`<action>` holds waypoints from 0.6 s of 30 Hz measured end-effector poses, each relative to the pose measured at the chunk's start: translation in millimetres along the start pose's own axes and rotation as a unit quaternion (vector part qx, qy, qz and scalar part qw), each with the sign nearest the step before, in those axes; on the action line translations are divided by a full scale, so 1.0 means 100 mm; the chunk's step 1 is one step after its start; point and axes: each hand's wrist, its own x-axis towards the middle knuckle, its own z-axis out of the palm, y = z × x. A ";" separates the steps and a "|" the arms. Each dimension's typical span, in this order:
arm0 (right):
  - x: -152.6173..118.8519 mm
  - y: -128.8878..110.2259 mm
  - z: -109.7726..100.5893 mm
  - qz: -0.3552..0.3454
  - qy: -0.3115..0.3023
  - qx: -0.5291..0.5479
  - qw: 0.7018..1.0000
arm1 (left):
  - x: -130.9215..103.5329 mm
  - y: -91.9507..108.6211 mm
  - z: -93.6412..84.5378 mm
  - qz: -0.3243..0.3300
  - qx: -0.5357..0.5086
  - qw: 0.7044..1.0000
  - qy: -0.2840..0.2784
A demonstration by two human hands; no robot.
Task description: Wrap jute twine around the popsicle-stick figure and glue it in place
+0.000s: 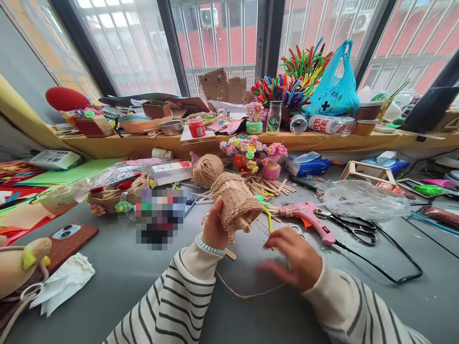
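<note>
A twine-wrapped craft piece (234, 200), tilted with its open end toward the lower right, is held by my left hand (214, 227), whose fingers are mostly hidden behind it. Short twine-covered stubs stick out at its rim. To the right of it, my right hand (296, 260) hangs above the table with fingers apart and blurred, nothing visible between them. A loose strand of twine (244, 296) curves over the grey table (251, 320) below both hands. Behind the piece rests a ball of twine (207, 169).
A pink glue gun (310, 220) and black scissors (355, 227) lie to the right, with a black cable. Wooden sticks (274, 186) and small flower pots stand behind. A phone (71, 243) and crumpled tissue (66, 282) lie left.
</note>
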 end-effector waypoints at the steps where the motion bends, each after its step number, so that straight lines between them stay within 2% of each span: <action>1: -0.01 -0.12 0.08 -0.032 -0.018 0.042 0.998 | 0.00 0.00 0.00 0.000 0.002 1.000 -0.004; 2: -0.03 -0.23 0.16 -0.053 -0.073 0.064 0.994 | 0.00 -0.01 0.00 -0.003 0.005 1.000 -0.009; 3: -0.05 -0.31 0.23 -0.068 -0.090 0.070 0.991 | 0.00 -0.01 0.00 -0.009 0.008 1.000 -0.013; 4: -0.07 -0.37 0.29 -0.082 -0.068 0.068 0.992 | 0.00 -0.01 0.00 -0.016 0.012 1.000 -0.017; 8: -0.11 -0.41 0.37 -0.092 -0.090 -0.004 0.992 | 0.00 -0.03 -0.01 -0.039 0.027 0.999 -0.026; 11: -0.08 -0.30 0.28 -0.087 -0.130 -0.022 0.987 | -0.01 -0.03 -0.01 -0.046 0.025 0.998 -0.021; 13: -0.07 -0.17 0.18 -0.034 -0.210 -0.007 0.977 | -0.01 -0.03 0.01 -0.038 0.022 0.999 -0.021; 17: -0.13 0.10 -0.13 0.031 -0.221 -0.032 0.974 | -0.01 -0.02 0.02 -0.028 0.020 0.999 -0.023; 18: -0.15 0.15 -0.21 0.047 -0.245 -0.033 0.968 | -0.01 -0.02 0.02 -0.033 0.021 0.999 -0.024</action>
